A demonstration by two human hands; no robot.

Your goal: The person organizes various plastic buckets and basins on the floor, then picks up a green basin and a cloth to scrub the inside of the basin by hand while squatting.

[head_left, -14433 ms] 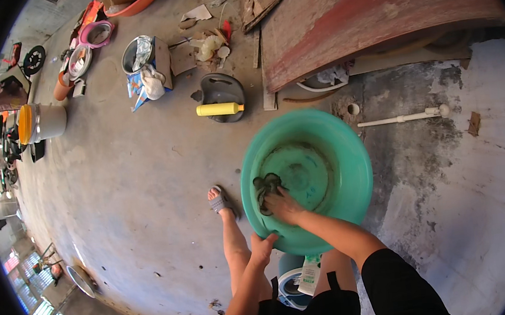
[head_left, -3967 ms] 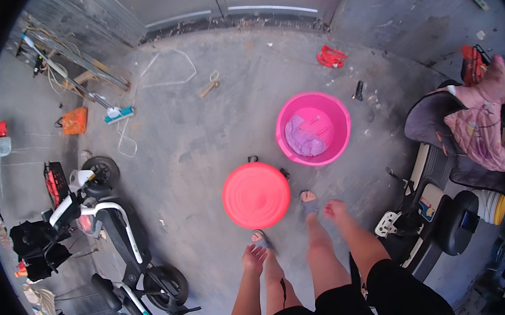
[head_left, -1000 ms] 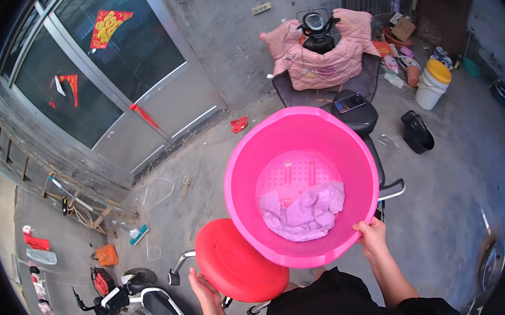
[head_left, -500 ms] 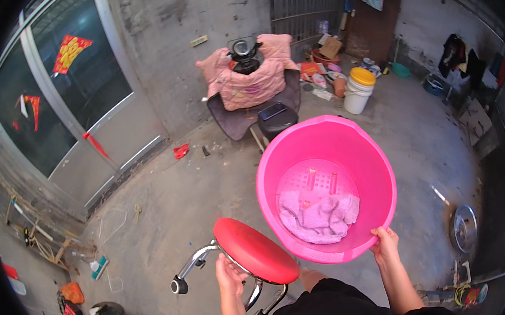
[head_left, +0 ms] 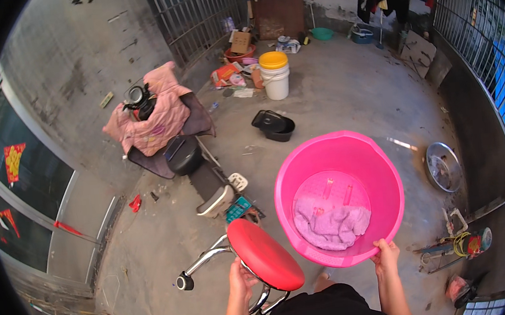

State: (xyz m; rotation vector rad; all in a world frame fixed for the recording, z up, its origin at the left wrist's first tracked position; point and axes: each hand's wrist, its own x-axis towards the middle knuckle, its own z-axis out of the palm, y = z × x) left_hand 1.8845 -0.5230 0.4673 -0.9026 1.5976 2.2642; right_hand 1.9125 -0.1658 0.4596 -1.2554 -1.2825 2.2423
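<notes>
My right hand (head_left: 386, 256) pinches the near-right rim of a large pink plastic basin (head_left: 371, 173), which hangs in the air, tilted toward me. Inside it, a crumpled pale purple cloth (head_left: 333, 227) lies on the bottom. To the left, my left hand (head_left: 243, 279) is closed around the metal under the edge of a red-seated stool (head_left: 265, 254). The stool is tipped on its side, with chrome legs and a caster showing. Its seat sits close beside the basin, and part of my left hand's fingers is hidden behind the seat.
A scooter (head_left: 213, 188) with a pink quilted cover stands ahead on the left. Beyond the basin are a black tub (head_left: 275, 126) and a white bucket (head_left: 276, 85) with a yellow lid. A metal basin (head_left: 443, 167) and a pump-like machine (head_left: 472, 244) lie along the right side.
My view has swung to the right, so the scooter and door sit further left and the black tub shows. Both hands keep their hold on the stool and the basin.
</notes>
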